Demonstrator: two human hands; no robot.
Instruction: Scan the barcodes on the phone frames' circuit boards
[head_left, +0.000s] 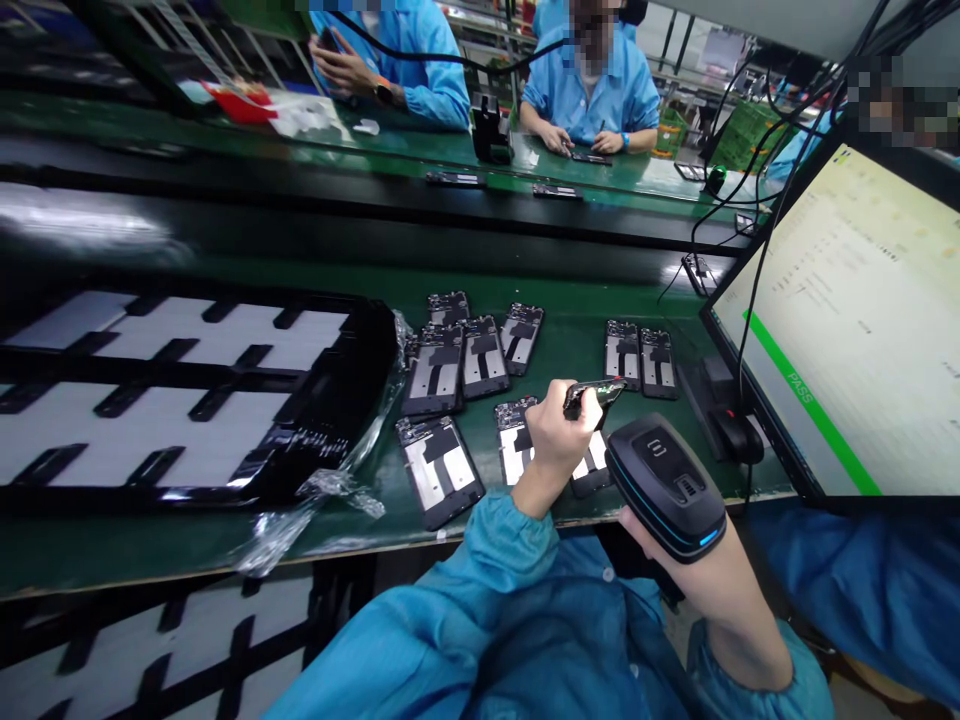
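Note:
My left hand is closed around an opened phone, seen nearly edge-on and tilted above the table. A black handheld barcode scanner with blue light strips is in my right hand; its body hides most of the fingers. The scanner's head faces the held phone, a small gap apart. Below my left hand lie two more opened phones, one of them partly covered. Several others, with bare circuit boards and pale backs, are spread to the left, including a near one.
A monitor showing a green PASS bar stands at right. Two opened phones lie by its base. A black tray with pale compartments and crumpled clear film is at left. Co-workers in blue sit across the bench.

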